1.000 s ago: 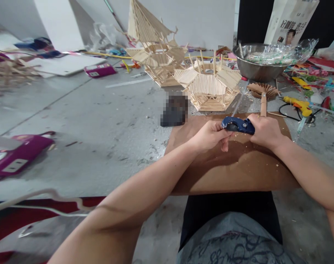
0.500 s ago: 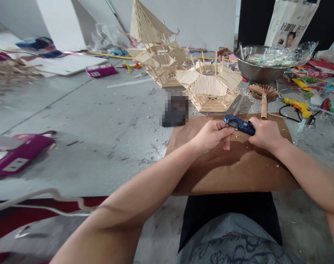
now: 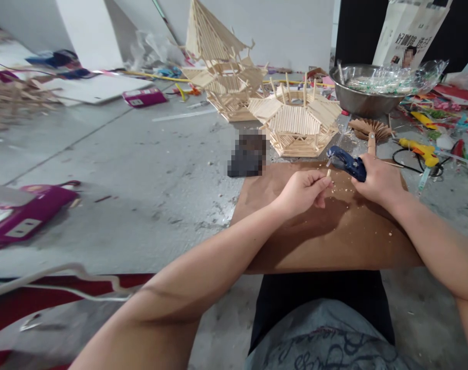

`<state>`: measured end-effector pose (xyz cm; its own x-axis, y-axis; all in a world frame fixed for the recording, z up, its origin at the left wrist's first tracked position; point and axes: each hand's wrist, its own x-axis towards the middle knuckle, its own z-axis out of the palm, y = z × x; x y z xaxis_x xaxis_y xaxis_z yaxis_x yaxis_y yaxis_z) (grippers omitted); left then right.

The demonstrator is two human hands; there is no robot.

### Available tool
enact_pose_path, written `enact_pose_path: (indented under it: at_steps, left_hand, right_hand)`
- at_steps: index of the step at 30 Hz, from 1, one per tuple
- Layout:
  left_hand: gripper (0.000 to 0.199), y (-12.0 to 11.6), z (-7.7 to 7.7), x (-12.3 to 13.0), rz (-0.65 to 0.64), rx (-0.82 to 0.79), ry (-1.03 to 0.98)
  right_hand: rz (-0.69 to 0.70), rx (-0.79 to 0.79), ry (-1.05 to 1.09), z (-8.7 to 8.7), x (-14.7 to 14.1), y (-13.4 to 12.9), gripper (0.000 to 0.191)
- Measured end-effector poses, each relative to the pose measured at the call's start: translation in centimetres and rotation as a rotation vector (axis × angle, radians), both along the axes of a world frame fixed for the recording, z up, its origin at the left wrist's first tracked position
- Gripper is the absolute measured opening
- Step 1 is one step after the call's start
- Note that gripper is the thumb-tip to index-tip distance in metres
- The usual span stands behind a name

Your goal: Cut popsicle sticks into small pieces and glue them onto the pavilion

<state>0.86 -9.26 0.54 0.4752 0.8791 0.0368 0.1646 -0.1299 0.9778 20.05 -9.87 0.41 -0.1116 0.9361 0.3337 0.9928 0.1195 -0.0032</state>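
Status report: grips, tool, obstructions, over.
Left grip: closed on pale wooden stick. Right grip: closed on blue curved hand tool, tip near stick. Pale crumbs on flat brown board underneath.

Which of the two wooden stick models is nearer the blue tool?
The short, open-topped stick model, just beyond the brown board; the tall, pointed stick model stands farther back from the blue tool.

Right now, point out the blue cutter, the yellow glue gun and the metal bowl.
Blue cutter (image 3: 351,164): head view, middle of its body.
Yellow glue gun (image 3: 421,149): head view, on its barrel-side body.
Metal bowl (image 3: 363,102): head view, outer wall.
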Motion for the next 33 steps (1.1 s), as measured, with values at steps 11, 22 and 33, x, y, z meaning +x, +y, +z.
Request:
enact_pose_path:
  at_steps: [11, 22, 33]
  left_hand:
    - [0.030, 0.4, -0.7, -0.2, 0.000, -0.021, -0.076]
    - [0.029, 0.4, -0.6, -0.2, -0.014, -0.033, -0.094]
    - [0.025, 0.6, -1.1, -0.3, -0.040, -0.073, -0.162]
  right_hand:
    - [0.118, -0.009, -0.086, 0.1, -0.6, -0.5, 0.041]
    - [0.097, -0.059, -0.073, -0.1, -0.7, -0.4, 0.040]
    - [0.100, -0.045, -0.096, -0.5, -0.7, -0.5, 0.033]
